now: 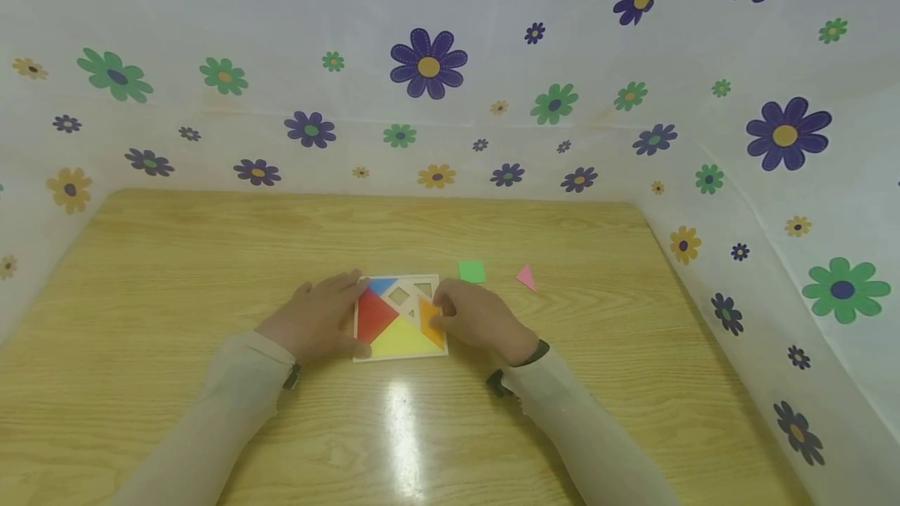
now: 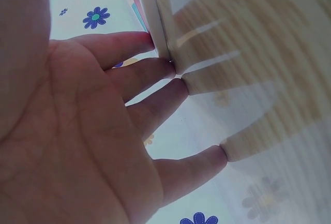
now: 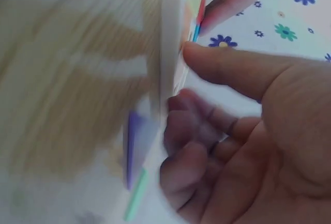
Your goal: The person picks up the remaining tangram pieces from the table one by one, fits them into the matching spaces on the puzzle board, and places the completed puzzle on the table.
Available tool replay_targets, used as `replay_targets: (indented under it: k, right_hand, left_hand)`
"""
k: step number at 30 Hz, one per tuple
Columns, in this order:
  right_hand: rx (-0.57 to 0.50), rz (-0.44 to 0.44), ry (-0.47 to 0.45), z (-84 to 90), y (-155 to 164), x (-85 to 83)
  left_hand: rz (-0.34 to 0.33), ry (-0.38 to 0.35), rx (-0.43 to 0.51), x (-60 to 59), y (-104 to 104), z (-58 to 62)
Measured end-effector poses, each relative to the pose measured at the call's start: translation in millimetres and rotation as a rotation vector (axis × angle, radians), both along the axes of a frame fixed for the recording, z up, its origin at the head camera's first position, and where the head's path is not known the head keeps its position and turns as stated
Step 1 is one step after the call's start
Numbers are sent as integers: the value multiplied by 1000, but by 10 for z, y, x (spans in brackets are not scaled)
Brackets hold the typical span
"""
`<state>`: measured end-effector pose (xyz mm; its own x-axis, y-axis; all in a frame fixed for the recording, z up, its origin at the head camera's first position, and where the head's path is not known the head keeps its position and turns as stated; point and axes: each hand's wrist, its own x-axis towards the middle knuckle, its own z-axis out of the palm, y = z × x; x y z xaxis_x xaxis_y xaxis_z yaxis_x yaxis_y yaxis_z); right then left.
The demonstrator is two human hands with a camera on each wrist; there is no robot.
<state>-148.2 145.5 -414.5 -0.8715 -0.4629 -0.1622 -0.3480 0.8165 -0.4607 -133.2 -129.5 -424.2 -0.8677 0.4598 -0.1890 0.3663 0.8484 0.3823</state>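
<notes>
A shallow tangram tray lies on the table with red, yellow, blue and orange pieces in it. Bare recesses show in its upper right part. My left hand rests along the tray's left side, thumb at the near corner; in the left wrist view its fingers are straight and spread, several tips on the tabletop. At the tray's right side, my right hand touches the orange piece with its thumb; its other fingers bend loosely beside the rim.
Beyond my right hand lie a green square and a pink triangle. A purple piece shows near the green one in the right wrist view. Flower-printed white cloth encloses the wooden table at the back and sides.
</notes>
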Motion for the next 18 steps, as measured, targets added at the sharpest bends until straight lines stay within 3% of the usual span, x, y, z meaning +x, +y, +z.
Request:
replay_targets:
  k: [5,9,18]
  right_hand:
    - [57,217,201,4,18,5]
    - [86,359,251,19,29,3]
    - [133,401,260,68,42,13]
  left_hand:
    - [-3,4,1,19,6,25]
    - [-2,3,9,34,10,53]
    - [4,-2,7,40,15,87]
